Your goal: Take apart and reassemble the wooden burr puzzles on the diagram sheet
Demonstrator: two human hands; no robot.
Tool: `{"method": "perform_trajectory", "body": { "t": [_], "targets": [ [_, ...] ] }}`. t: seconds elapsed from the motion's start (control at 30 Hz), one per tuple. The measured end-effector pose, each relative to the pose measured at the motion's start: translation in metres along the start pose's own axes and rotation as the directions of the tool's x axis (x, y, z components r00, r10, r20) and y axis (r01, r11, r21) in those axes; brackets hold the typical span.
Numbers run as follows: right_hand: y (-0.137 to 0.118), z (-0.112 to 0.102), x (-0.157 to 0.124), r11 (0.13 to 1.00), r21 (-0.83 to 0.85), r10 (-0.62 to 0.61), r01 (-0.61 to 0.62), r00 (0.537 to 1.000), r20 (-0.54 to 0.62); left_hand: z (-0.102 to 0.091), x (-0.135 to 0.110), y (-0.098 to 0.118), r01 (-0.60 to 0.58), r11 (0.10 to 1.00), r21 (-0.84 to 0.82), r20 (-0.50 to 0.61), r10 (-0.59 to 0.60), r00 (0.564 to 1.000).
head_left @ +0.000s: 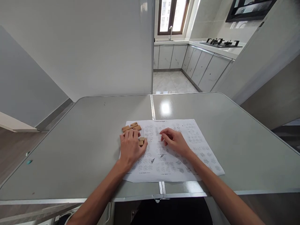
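Note:
A large printed sheet covered in rows of small line diagrams lies on the table. My left hand rests over its left side, thumb and fingers curved around small notched wooden blocks; the palm hides part of them. Just beyond those fingertips, more notched wooden pieces lie in a group at the sheet's upper left corner. Over the middle of the sheet is my right hand, its fingers curled in and close together. No object shows at its fingertips.
The grey folding table has a metal centre seam and metal edging. Small dark marks appear on the sheet. A teal bit lies near the left edge. Beyond the table are a white wall panel and kitchen cabinets with a stove.

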State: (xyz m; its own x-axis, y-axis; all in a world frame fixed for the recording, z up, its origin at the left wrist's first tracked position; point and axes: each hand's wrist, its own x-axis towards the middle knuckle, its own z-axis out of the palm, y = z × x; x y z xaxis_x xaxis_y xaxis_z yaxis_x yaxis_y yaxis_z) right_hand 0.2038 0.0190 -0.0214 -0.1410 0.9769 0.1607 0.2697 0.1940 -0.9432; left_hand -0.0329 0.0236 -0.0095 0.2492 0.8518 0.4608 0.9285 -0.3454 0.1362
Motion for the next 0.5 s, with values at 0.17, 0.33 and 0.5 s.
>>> {"method": "perform_trajectory", "body": {
  "t": [0.17, 0.33, 0.5],
  "targets": [
    [0.001, 0.0, 0.001, 1.0, 0.003, 0.011, -0.011, 1.0, -0.002, 0.001, 0.001, -0.005, -0.016, 0.997, 0.073, -0.063, 0.021, 0.998],
    [0.002, 0.0, 0.001, 1.0, 0.005, 0.02, -0.02, 1.0, 0.004, -0.005, 0.001, 0.0, -0.228, 0.971, -0.077, -0.179, 0.211, 0.961],
    [0.003, 0.0, 0.001, 1.0, 0.009, 0.015, -0.015, 1.0, -0.001, -0.008, -0.007, 0.015, -0.561, 0.758, -0.334, -0.149, 0.545, 0.825]
  ]
}}
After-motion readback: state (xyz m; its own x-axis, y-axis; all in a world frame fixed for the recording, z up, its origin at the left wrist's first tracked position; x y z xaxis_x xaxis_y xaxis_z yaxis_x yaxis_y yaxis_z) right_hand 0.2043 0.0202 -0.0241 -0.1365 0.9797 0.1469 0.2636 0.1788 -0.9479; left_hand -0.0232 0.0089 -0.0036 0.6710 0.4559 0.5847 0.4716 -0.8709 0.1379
